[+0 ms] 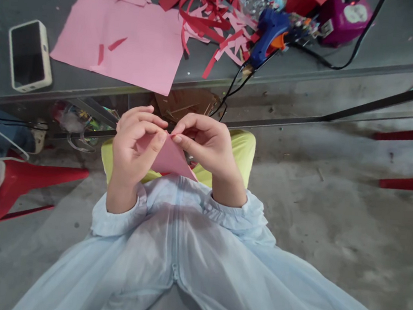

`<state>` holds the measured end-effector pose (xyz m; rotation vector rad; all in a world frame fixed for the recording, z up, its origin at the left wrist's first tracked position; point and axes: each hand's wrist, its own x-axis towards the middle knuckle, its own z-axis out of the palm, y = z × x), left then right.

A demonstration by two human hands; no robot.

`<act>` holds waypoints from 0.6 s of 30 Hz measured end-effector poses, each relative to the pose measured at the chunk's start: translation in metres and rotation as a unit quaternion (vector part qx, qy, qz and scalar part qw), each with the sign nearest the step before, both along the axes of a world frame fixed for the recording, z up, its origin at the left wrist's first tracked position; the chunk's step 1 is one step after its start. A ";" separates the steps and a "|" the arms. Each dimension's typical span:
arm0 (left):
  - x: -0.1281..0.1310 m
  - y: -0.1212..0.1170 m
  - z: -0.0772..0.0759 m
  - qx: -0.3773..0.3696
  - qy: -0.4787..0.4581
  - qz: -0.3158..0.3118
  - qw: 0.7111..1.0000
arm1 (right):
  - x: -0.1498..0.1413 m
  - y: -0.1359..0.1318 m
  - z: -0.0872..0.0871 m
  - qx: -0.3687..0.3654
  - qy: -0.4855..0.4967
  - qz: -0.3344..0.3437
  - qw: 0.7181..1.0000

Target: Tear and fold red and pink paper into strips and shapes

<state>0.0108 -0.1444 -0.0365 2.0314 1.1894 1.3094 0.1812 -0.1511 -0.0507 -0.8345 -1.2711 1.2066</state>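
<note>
Pink paper triangle (171,160) was pinched at its tip between both hands, left hand (135,142) and right hand (208,142); uneven pressure could skew the crease.

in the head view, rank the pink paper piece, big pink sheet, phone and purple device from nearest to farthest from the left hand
1. pink paper piece: pinched in the left hand, over the lap.
2. big pink sheet: on the table, just above the hands.
3. phone: on the table, far left.
4. purple device: table's far right corner.
</note>
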 end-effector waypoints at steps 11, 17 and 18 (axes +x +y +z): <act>0.000 0.004 -0.007 -0.001 -0.030 0.010 1.000 | -0.004 0.005 -0.010 0.011 0.054 0.005 0.998; 0.001 0.003 -0.003 -0.018 -0.017 0.012 1.000 | 0.001 0.007 -0.010 -0.076 0.061 0.030 0.995; 0.001 0.002 -0.003 -0.022 -0.012 0.012 1.000 | 0.001 0.008 -0.011 -0.081 0.063 0.028 0.994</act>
